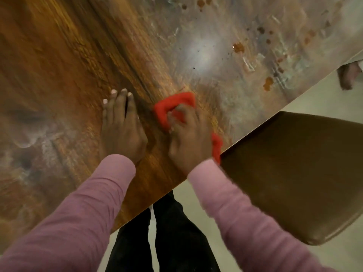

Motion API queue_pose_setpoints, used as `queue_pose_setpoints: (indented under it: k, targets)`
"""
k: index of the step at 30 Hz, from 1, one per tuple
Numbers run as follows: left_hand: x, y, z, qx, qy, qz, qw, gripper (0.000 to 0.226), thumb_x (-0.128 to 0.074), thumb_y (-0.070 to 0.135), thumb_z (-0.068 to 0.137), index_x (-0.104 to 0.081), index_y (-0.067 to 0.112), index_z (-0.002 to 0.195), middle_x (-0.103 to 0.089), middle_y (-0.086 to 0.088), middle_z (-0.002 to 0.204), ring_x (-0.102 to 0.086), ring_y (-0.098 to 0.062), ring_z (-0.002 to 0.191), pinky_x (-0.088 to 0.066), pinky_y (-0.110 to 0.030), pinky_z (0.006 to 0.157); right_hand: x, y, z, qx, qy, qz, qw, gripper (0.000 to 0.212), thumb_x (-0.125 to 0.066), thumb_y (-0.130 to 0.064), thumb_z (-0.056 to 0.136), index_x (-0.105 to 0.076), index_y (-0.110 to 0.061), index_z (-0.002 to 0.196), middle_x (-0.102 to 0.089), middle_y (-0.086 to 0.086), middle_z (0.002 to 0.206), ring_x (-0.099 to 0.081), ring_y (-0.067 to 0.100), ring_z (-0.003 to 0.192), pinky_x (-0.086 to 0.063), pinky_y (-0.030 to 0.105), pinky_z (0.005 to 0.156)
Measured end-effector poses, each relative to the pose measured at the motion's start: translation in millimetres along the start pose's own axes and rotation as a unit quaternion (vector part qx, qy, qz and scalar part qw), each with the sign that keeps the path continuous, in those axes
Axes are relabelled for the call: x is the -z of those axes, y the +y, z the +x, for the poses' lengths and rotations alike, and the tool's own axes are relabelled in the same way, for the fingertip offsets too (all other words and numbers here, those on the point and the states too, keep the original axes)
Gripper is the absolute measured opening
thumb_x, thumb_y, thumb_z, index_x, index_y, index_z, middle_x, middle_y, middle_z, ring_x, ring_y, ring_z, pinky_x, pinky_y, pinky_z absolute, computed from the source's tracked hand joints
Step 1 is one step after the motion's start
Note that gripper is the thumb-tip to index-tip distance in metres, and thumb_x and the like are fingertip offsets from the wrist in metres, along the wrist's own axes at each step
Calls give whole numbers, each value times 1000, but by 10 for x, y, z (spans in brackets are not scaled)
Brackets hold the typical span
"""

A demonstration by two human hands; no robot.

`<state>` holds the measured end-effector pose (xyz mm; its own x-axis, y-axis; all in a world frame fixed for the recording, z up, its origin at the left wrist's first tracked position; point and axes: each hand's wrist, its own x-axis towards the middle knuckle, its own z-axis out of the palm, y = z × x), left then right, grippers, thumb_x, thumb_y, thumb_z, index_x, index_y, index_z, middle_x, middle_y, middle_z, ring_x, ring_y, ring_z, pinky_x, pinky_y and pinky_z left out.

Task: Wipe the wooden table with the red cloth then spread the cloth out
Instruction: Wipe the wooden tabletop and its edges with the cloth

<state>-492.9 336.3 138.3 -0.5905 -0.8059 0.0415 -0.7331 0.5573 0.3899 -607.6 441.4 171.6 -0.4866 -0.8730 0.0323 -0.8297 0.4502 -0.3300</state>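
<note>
**Plainly mid-wipe: cloth bunched, stains farther out**

The bench (59, 55) is a broad wooden board, and much of its far part shows a grey, smeared film, so the wipe looks far from done. Good work here would mean long, overlapping passes along the grain, from the near edge outward, with weight kept over the cloth. The left hand (121, 132) lies flat on the wood, fingers straight, holding nothing; it serves well as a brace. The right hand (188, 142), just beside it but not touching, curls its fingers down over the red cloth (172, 103). The cloth sits bunched on the bench close to the near edge, one end trailing past the wrist. A flatter fold would likely cover more per pass. The brown spots (238, 47) lie well apart from the cloth, toward the far right, and may need firmer rubbing.

The wood is glossy and carries a bright glare. Beyond the edge lies a pale floor (324, 107), and a brown chair seat (294, 169) sits close against the bench's right side.
</note>
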Motion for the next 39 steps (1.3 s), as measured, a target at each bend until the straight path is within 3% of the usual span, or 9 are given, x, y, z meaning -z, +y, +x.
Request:
queue_pose_setpoints:
  k: [2, 4, 9, 15, 19, 23, 25, 32, 39]
  targets:
    - [24, -2, -6, 0, 2, -8, 1000, 50, -33, 9, 94, -34, -6, 142, -32, -22, 150, -17, -37, 144, -5, -43, 119, -38, -157, -214, 77, -32, 24, 996, 46, -29, -22, 94, -69, -11, 113, -60, 10, 122, -52, 34, 104, -45, 44, 87]
    - [62, -15, 4, 8, 3, -11, 1000, 49, -35, 7, 95, -35, -6, 142, -32, -22, 150, -17, -37, 144, -5, -43, 119, -2, 2, -124, 110, -36, 4, 993, 39, -38, -18, 91, -69, -11, 113, -62, 12, 121, -55, 35, 102, -47, 45, 84]
    - [120, -46, 273, 44, 36, -3, 998, 47, -34, 10, 97, -34, -5, 142, -30, -21, 151, -16, -37, 144, -5, -43, 119, 141, 477, 559, -65, 28, -20, 997, 37, -57, -7, 81, -68, -13, 116, -58, 7, 124, -48, 34, 108, -39, 36, 90]
    - [67, -77, 703, 86, 48, 27, 995, 51, -30, 15, 97, -30, -2, 145, -27, -18, 153, -14, -35, 145, -3, -40, 119, 220, 405, 520, -119, 96, 62, 986, 35, -55, -8, 88, -65, -15, 120, -55, 8, 124, -42, 27, 113, -25, 22, 93]
    - [-13, -90, 718, 92, 45, 29, 994, 50, -31, 13, 97, -30, -2, 145, -26, -19, 154, -14, -35, 145, -3, -41, 120, 162, 184, 374, -12, 69, 64, 995, 34, -58, -9, 83, -67, -13, 116, -57, 8, 122, -46, 29, 109, -34, 30, 91]
    - [-17, -85, 705, 97, 54, 23, 994, 50, -33, 12, 96, -31, -4, 143, -27, -20, 153, -15, -37, 144, -4, -42, 119, -20, -75, 282, 69, -10, 49, 996, 37, -40, -19, 89, -70, -10, 109, -62, 11, 119, -53, 35, 102, -45, 45, 82]
    - [-10, -84, 699, 98, 57, 18, 993, 50, -34, 11, 95, -32, -5, 143, -27, -21, 153, -15, -37, 144, -4, -42, 120, -26, 31, 350, 82, -17, 22, 996, 35, -49, -11, 82, -70, -11, 109, -62, 10, 118, -54, 35, 101, -46, 45, 82]
    - [-21, -47, 695, 103, 46, 25, 993, 50, -29, 13, 98, -28, -3, 145, -23, -18, 155, -11, -34, 145, -3, -41, 120, 138, 428, 960, -93, 38, 8, 995, 33, -52, -5, 82, -71, -12, 108, -57, 9, 121, -47, 35, 108, -36, 33, 93]
    - [-17, -56, 698, 113, 44, 21, 992, 50, -31, 12, 97, -29, -3, 145, -24, -18, 155, -12, -33, 145, -6, -43, 120, 0, -125, 683, 117, -31, 59, 991, 41, -40, -20, 80, -73, -7, 101, -63, 14, 115, -54, 36, 92, -46, 41, 80]
